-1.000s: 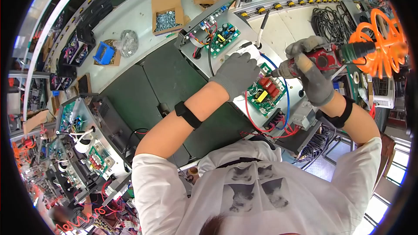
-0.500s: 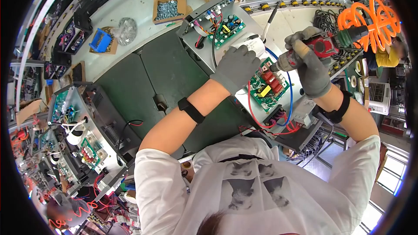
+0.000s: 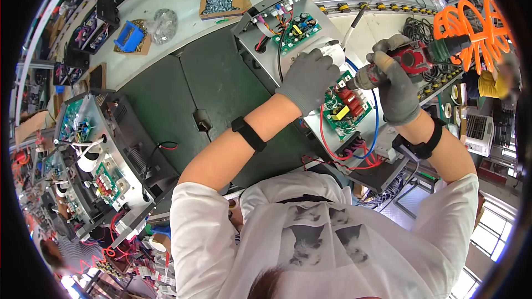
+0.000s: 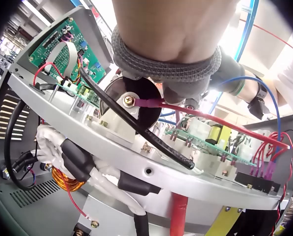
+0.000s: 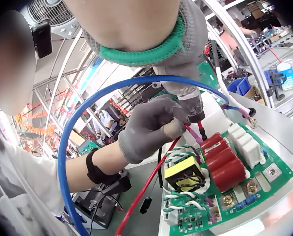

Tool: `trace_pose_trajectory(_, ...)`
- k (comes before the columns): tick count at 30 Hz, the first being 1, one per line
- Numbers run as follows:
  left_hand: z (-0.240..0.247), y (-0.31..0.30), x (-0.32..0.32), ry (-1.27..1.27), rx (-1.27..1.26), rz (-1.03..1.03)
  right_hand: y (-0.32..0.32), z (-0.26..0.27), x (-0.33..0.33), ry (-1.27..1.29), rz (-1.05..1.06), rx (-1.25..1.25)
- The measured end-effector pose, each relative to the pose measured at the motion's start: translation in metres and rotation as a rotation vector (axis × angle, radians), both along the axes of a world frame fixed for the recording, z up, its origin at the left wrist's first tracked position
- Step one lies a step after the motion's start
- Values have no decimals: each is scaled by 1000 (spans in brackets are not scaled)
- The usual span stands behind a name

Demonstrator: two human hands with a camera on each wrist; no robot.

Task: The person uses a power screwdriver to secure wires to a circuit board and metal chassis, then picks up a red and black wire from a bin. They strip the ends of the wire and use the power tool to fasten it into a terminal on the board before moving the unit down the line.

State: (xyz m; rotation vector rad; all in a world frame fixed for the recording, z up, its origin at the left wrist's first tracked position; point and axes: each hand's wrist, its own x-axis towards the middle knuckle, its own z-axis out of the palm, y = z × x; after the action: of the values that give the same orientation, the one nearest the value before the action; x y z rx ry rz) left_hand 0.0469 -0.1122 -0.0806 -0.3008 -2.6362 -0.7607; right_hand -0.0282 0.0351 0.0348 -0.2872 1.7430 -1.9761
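My gloved left hand (image 3: 310, 80) is beside the white cylinder (image 3: 331, 52) on an open metal chassis. In the right wrist view, its fingertips pinch a red wire (image 5: 149, 189) close to a purple-sleeved end. My gloved right hand (image 3: 396, 88) grips a red and grey power screwdriver (image 3: 411, 60), fed by an orange coiled hose (image 3: 471, 27). The driver's dark nose points down beside the left fingertips, over the edge of a green circuit board (image 5: 279, 174) with red capacitors (image 5: 227, 172) and a yellow transformer (image 5: 186, 174). A blue wire (image 5: 64, 147) loops past the right wrist.
A second circuit board (image 3: 299, 32) is on the same chassis. An open box of screws (image 3: 220, 1), a blue bin (image 3: 129, 37) and a clear plastic bag (image 3: 163, 26) lie on the far bench. Another chassis (image 3: 111, 160) stands at left. Black cables (image 3: 418, 27) lie behind the driver.
The head view has shifted a little. Both hands keep nearly the same places over the chassis, with the left fingers looking more curled than a second ago. The driver's nose stays at the board's edge.
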Motion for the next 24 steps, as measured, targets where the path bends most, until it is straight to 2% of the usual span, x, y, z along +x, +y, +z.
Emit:
trace_pose_trajectory(3,-3,2,1,44,-88,56,3,-7,-5,82,9,-1)
trace_pose_trajectory(4,-3,2,1,62,-76,60,-3,-7,-3,100,-56,-48)
trace_pose_trajectory(8,-1,4,4,66,-80,105,-3,-6,-3,14,-26,-60)
trace_pose_trajectory(10,0,7,7,53,-88,136,2,-10,-6,128,32,-36)
trace_pose_trajectory(14,6,12,10,-120,142,200,12,-20,-11,263,70,54)
trace_pose_trajectory(16,8,17,12,-152,242,221,18,-22,-7,181,127,-67)
trace_pose_trajectory(18,11,22,12,-215,333,267,16,-23,-3,203,113,-84)
trace_pose_trajectory(19,14,23,12,-216,335,265,16,-23,0,229,92,-103)
trace_pose_trajectory(22,25,25,2,-474,201,290,16,-16,3,179,105,-38)
trace_pose_trajectory(24,31,23,-5,-524,164,266,15,-19,0,183,78,-26)
